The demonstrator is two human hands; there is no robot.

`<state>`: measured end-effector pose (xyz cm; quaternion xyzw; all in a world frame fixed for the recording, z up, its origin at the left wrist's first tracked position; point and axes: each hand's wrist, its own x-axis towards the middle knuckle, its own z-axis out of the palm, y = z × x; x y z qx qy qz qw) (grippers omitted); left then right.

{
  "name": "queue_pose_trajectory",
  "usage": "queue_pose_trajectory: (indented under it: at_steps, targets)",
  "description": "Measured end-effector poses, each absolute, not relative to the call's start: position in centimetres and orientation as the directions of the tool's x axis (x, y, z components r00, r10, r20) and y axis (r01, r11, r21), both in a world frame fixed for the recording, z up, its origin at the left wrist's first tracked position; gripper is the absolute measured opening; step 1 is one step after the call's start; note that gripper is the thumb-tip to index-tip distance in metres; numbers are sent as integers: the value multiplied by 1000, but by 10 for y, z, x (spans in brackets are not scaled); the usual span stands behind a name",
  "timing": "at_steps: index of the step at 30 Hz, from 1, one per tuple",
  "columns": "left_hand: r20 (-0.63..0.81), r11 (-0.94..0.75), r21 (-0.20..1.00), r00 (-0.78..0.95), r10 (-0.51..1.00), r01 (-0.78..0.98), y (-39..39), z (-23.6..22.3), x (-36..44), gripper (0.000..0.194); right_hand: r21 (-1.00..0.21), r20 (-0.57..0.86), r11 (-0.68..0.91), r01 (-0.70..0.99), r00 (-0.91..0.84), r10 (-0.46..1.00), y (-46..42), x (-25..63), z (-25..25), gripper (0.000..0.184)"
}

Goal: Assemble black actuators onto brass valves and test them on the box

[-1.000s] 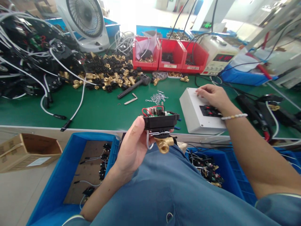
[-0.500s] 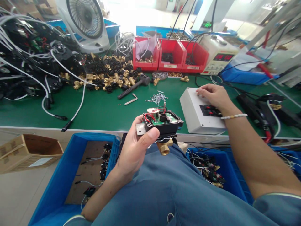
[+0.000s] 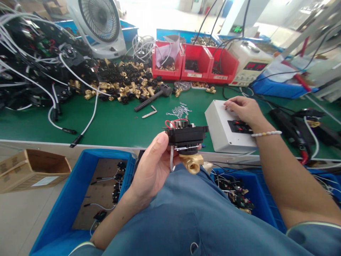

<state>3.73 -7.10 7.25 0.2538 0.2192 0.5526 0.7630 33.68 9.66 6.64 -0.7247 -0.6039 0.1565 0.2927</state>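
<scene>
Many black assemblies (image 3: 32, 53) with white cables heap at far left, tangled, cut off by the frame edge; single parts hard to separate. Open cardboard box (image 3: 34, 177) below on the floor side, left edge cropped. White fan (image 3: 99, 21) behind, top cut off. Blue crate (image 3: 58, 202) under the bench edge holds a few cabled units; the left forearm covers part of it. Pile of brass fittings (image 3: 125, 87) with black parts on the green bench (image 3: 119, 128). Black hammer (image 3: 153, 97) beside the pile, L-shaped tool (image 3: 149, 113) nearer the front.

Left hand (image 3: 151, 167) closed around the black-and-brass unit (image 3: 186, 137), held in front of the bench edge, above the lap. Thumb on the housing's left end; other fingers mostly hidden behind. Red wires poke up on top; board inside barely seen at this angle. Wire clips (image 3: 179, 111) lie just behind it. Red bins (image 3: 197, 64) farther back, label text unreadable.

Right hand (image 3: 243, 110) rests on the grey box (image 3: 220, 124), fingertips together at its top; can't tell if they pinch anything. Palm and wrist hide part of the box. Power supply (image 3: 249, 67) behind, display digits blurred.
</scene>
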Motion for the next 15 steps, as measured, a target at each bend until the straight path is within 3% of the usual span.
queue_pose_trajectory:
  at_steps: [15]
  targets:
    - [-81,252,620,259,963,-743,-69,71,36,33,-624,134,-74,778,199,971,98,340,63,10]
